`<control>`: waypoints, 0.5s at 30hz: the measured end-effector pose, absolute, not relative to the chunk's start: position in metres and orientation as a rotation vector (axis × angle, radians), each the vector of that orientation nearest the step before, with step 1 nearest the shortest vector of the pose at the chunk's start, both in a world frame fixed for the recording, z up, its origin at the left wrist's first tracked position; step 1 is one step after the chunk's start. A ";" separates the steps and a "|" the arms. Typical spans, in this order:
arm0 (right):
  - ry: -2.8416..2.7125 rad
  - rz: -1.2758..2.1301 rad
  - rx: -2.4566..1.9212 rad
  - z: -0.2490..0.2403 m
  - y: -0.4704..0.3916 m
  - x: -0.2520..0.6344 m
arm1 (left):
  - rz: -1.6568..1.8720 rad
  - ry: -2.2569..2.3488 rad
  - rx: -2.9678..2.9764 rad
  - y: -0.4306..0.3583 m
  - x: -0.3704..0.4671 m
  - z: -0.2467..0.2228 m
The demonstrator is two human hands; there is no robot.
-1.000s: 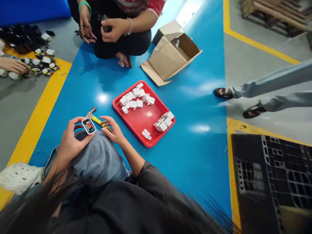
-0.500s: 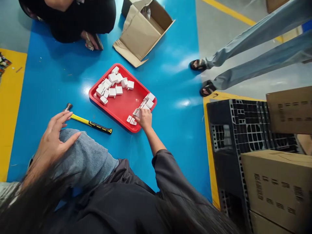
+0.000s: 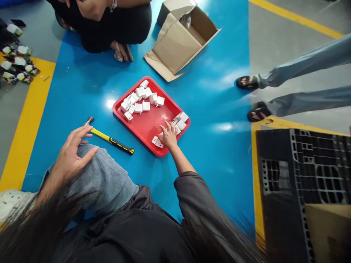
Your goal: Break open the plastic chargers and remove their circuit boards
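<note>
A red tray (image 3: 153, 126) lies on the blue floor in front of me. Several white plug chargers (image 3: 139, 107) are gathered at its far left side. More white casings (image 3: 181, 124) stand at its right end, partly behind my right hand (image 3: 169, 136). That hand is over the tray's near right part, fingers spread, with no object visible in its grip. Beside it lie small white end pieces (image 3: 157, 141). My left hand (image 3: 74, 150) rests open over my knee, holding nothing. Near its fingertips is a hammer (image 3: 111, 140) with a yellow and black handle.
An open cardboard box (image 3: 178, 44) lies beyond the tray, near a seated person (image 3: 109, 25). Another person's legs (image 3: 290, 73) stand at right. A black plastic pallet (image 3: 276, 179) and a carton (image 3: 329, 226) are at near right. Charger-like parts (image 3: 20, 64) lie far left.
My right hand has let go of a white casing in the tray, and its fingers have spread. The view has shifted left. My left hand stays by the knee.
</note>
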State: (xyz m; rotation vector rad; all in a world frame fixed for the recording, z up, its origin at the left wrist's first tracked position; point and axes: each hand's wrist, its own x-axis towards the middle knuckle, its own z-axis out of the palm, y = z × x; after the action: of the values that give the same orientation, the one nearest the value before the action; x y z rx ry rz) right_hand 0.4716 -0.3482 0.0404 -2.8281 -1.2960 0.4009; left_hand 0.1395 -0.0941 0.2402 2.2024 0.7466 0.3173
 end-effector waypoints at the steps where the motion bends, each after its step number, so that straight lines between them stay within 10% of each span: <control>1: -1.276 0.407 -2.742 0.041 -0.329 0.465 | 0.320 0.743 2.202 -0.094 0.140 0.240; 15: -0.815 0.693 -2.158 0.057 -0.181 0.394 | 0.264 0.799 1.993 -0.087 0.135 0.240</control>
State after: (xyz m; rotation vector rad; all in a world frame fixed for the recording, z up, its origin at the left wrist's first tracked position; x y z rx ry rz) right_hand 0.3938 -0.1808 0.0572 -2.1583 -0.8146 0.6932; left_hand 0.1354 -0.0868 0.2400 1.9933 0.7992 0.2638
